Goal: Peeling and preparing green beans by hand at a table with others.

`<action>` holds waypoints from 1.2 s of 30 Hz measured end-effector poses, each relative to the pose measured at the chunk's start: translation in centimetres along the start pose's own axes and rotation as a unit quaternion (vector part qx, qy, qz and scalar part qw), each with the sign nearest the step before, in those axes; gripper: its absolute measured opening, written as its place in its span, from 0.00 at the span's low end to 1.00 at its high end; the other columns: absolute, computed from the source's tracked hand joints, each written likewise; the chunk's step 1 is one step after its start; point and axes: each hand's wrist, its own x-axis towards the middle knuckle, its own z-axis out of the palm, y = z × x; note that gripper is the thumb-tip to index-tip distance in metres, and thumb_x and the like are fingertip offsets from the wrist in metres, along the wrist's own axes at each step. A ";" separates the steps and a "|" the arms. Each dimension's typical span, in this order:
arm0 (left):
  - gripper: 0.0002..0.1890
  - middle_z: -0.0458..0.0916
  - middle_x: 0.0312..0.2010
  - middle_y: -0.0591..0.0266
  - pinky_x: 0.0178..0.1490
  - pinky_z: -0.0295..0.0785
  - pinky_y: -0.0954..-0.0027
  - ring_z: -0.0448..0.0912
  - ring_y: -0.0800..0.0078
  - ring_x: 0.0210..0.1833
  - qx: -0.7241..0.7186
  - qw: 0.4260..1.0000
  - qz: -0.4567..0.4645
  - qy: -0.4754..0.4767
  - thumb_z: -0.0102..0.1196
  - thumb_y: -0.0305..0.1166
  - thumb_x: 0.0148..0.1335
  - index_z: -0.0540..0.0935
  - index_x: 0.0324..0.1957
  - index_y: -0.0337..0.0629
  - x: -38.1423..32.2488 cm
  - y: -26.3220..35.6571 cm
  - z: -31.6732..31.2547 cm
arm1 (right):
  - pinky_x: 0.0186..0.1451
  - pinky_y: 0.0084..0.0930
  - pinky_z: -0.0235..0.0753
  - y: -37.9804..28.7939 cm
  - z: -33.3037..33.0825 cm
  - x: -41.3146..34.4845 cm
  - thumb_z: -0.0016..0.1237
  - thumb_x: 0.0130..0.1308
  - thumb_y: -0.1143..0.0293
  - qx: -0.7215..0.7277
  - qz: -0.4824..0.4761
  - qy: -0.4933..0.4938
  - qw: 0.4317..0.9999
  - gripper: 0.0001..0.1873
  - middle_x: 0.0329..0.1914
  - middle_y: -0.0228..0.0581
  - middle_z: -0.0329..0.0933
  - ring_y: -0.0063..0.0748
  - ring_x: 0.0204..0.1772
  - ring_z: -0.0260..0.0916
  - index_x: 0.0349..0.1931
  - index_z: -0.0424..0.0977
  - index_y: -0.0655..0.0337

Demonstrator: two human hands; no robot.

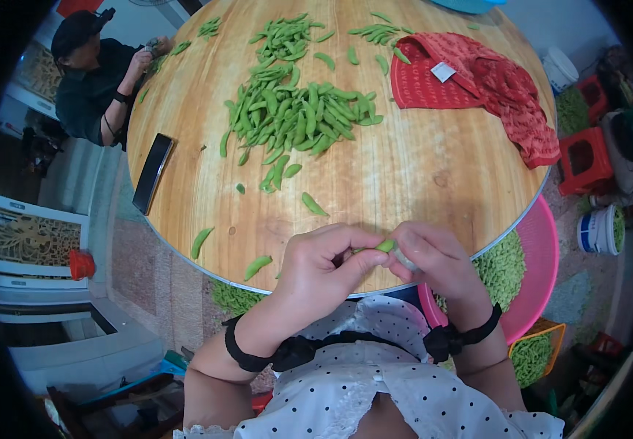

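Observation:
My left hand (327, 269) pinches a green soybean pod (385, 246) between thumb and fingers above the near edge of the round wooden table (404, 181). Close against the pod's right end is my right hand (431, 255), fingers curled, with something pale and translucent at the fingertips that I cannot identify. Beyond my hands lies a large heap of green pods (300, 112), with a smaller pile (286, 38) behind it. A single pod (313, 203) rests just ahead of my left hand, and two more pods (257, 267) lie to its left.
A black phone (153, 173) lies at the table's left edge, a red cloth (470, 77) at the right. Another person (88, 82) sits at the far left, handling pods. Below the right edge stand a pink basin (541, 258) of shelled beans and an orange basket (557, 345).

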 end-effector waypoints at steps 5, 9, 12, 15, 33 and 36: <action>0.06 0.76 0.21 0.67 0.19 0.60 0.85 0.66 0.89 0.18 -0.041 0.998 -0.038 0.010 0.56 0.24 0.52 0.78 0.32 0.34 -0.1 0.2 -0.6 | 0.23 0.12 0.52 0.7 0.3 0.4 0.35 0.65 0.57 0.000 -0.010 -0.019 1.000 0.18 0.17 0.25 0.59 0.14 0.21 0.51 0.27 0.66 0.63; 0.05 0.73 0.18 0.68 0.20 0.60 0.83 0.65 0.89 0.18 -0.033 0.998 -0.031 0.033 0.58 0.24 0.50 0.79 0.30 0.35 -0.4 -0.2 -1.0 | 0.23 0.12 0.52 0.7 1.0 0.9 0.35 0.65 0.57 0.002 -0.002 -0.018 1.000 0.17 0.18 0.26 0.59 0.14 0.22 0.52 0.27 0.66 0.63; 0.04 0.73 0.17 0.69 0.19 0.59 0.83 0.64 0.89 0.17 -0.046 0.997 -0.031 0.049 0.57 0.24 0.51 0.78 0.29 0.34 -0.7 -0.2 -1.1 | 0.23 0.12 0.54 0.7 1.6 1.3 0.36 0.65 0.59 -0.013 -0.002 -0.017 1.000 0.16 0.18 0.26 0.60 0.13 0.22 0.52 0.26 0.65 0.62; 0.04 0.73 0.18 0.66 0.17 0.58 0.83 0.65 0.87 0.15 -0.133 0.990 -0.049 0.028 0.54 0.22 0.53 0.76 0.31 0.32 -0.9 -0.8 -1.6 | 0.23 0.13 0.56 1.3 2.3 1.7 0.37 0.65 0.62 -0.053 -0.053 0.001 0.997 0.14 0.18 0.25 0.60 0.14 0.22 0.54 0.27 0.66 0.62; 0.06 0.77 0.22 0.56 0.17 0.60 0.83 0.68 0.82 0.14 -0.359 0.925 -0.121 -0.020 0.51 0.21 0.54 0.75 0.34 0.29 -2.6 -2.2 -4.1 | 0.24 0.14 0.60 0.3 5.0 2.5 0.54 0.53 0.66 -0.283 -0.093 0.040 0.954 0.11 0.17 0.27 0.66 0.13 0.23 0.59 0.27 0.69 0.63; 0.05 0.76 0.22 0.58 0.16 0.59 0.83 0.67 0.82 0.14 -0.339 0.933 -0.123 -0.016 0.51 0.22 0.55 0.75 0.34 0.30 -3.2 -2.5 -3.7 | 0.23 0.14 0.59 1.4 4.6 2.8 0.56 0.50 0.67 -0.253 -0.094 0.020 0.963 0.11 0.15 0.26 0.65 0.13 0.22 0.59 0.26 0.70 0.63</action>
